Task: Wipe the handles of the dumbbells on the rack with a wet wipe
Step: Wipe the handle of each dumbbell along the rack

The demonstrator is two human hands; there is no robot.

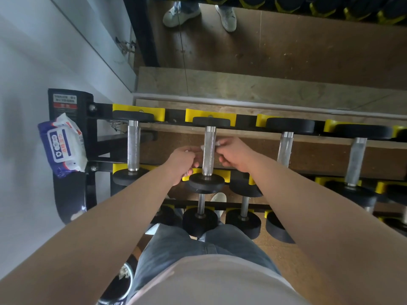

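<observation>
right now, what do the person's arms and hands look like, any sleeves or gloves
The left hand and right hand are bare: no gloves, rings or watch in view. The forearms are bare too, no sleeves showing. The person wears a light top and grey-blue jeans.

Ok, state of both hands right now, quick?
Left hand: pinches one end of the wet wipe.
Right hand: pinches its other end.

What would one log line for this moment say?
stage: wiping | handle: second from left, top row | left hand: pinches wipe beside handle | right hand: pinches wipe on other side | pack: rack left end
</observation>
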